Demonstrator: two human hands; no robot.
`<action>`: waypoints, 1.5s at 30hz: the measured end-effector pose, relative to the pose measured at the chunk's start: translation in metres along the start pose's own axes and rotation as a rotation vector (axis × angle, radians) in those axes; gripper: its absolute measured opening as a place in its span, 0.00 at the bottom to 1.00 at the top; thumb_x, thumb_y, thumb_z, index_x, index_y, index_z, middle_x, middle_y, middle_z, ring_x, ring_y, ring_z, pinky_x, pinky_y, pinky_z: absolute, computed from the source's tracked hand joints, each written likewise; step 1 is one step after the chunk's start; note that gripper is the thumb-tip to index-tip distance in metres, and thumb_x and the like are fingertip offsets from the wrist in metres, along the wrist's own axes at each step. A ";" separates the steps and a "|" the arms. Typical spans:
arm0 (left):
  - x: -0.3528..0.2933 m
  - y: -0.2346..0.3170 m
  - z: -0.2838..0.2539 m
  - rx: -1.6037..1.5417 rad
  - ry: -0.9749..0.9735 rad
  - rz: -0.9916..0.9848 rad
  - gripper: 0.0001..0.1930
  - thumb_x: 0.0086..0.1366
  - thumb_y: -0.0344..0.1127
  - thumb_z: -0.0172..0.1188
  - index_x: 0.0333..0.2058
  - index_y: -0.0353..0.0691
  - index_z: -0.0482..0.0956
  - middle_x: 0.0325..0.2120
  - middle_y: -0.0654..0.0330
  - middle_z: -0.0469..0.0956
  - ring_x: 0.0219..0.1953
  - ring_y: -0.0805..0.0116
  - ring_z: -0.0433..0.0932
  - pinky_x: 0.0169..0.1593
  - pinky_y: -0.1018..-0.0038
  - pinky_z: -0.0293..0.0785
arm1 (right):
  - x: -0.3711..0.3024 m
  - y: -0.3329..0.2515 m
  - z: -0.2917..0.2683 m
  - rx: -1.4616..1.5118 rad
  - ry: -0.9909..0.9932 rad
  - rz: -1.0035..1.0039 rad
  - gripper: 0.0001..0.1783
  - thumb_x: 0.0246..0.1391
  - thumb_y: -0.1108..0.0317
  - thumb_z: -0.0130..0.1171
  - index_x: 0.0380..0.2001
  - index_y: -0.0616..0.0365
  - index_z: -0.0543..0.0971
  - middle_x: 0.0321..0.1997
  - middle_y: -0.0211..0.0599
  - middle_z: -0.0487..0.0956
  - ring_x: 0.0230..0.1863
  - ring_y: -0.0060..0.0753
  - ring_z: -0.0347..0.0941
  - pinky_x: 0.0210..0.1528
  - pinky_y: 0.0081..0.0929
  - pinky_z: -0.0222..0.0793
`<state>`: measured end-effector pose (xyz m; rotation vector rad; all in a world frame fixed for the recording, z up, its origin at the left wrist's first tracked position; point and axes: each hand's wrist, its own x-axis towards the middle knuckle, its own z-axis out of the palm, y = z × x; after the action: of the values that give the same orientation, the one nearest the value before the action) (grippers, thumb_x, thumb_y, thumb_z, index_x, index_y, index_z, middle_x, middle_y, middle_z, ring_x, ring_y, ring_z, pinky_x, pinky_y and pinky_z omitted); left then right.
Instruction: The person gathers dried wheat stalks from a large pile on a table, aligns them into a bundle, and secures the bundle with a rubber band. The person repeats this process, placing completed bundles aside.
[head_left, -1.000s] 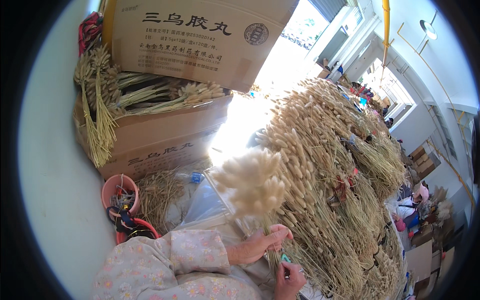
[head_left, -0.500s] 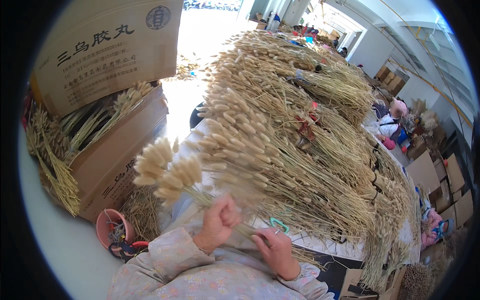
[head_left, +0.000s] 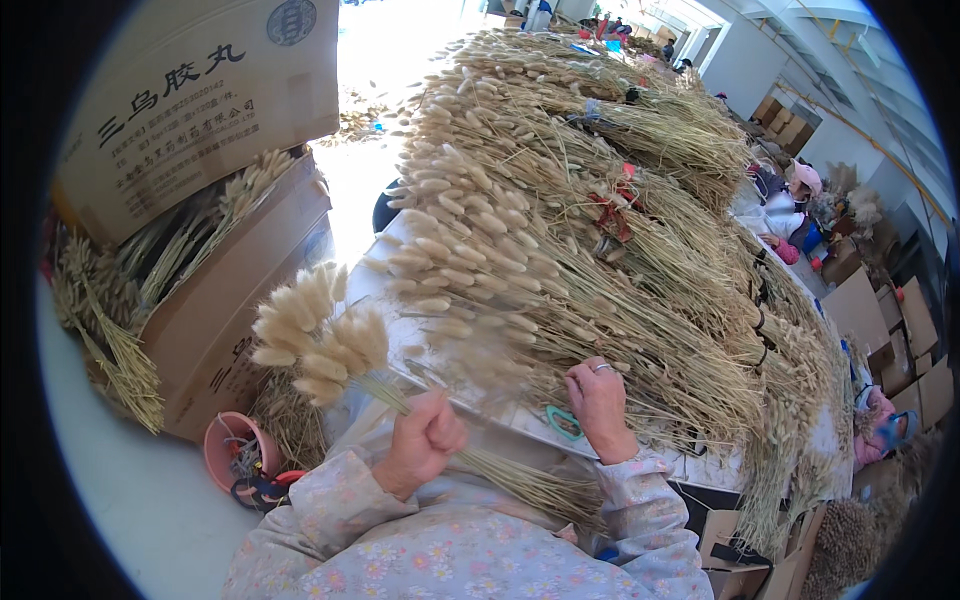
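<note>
The left hand (head_left: 428, 440) clenches a beige, fluffy-headed dried-grass bunch (head_left: 338, 350); the right hand (head_left: 598, 405), grip unclear, has a green oval loop (head_left: 553, 417) at eight o'clock.

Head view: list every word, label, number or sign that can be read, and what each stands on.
Upper cardboard panel: large dark characters, legible but not copied here; smaller lines below, partly blurred.
Same panel: round bluish emblem, inner marks unclear.
Lower cardboard box: dark characters, partly hidden by the bunch of grass heads, not fully readable.
</note>
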<state>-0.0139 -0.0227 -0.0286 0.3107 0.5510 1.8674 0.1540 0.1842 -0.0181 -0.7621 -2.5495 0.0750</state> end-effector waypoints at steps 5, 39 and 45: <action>0.000 -0.003 0.000 -0.002 0.027 -0.003 0.23 0.69 0.45 0.47 0.14 0.45 0.60 0.08 0.69 0.52 0.12 0.75 0.49 0.21 0.74 0.49 | -0.011 -0.017 0.002 0.022 0.021 -0.057 0.06 0.44 0.69 0.64 0.27 0.54 0.77 0.32 0.35 0.76 0.35 0.41 0.72 0.36 0.38 0.63; 0.007 0.003 0.004 -0.028 0.345 -0.028 0.14 0.64 0.34 0.54 0.48 0.39 0.71 0.12 0.75 0.51 0.12 0.83 0.48 0.18 0.79 0.46 | 0.010 -0.041 0.001 0.185 0.065 -0.051 0.09 0.39 0.68 0.68 0.22 0.52 0.76 0.25 0.31 0.73 0.31 0.38 0.70 0.36 0.35 0.59; 0.013 -0.002 0.012 0.044 0.339 -0.063 0.22 0.63 0.32 0.55 0.56 0.39 0.64 0.14 0.74 0.53 0.12 0.82 0.49 0.19 0.80 0.49 | 0.008 -0.056 -0.016 0.190 -0.009 -0.082 0.08 0.40 0.68 0.68 0.21 0.52 0.77 0.24 0.32 0.74 0.31 0.38 0.71 0.36 0.35 0.60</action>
<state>-0.0114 -0.0079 -0.0196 0.0028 0.8222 1.8593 0.1277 0.1399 0.0095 -0.5848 -2.5338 0.2894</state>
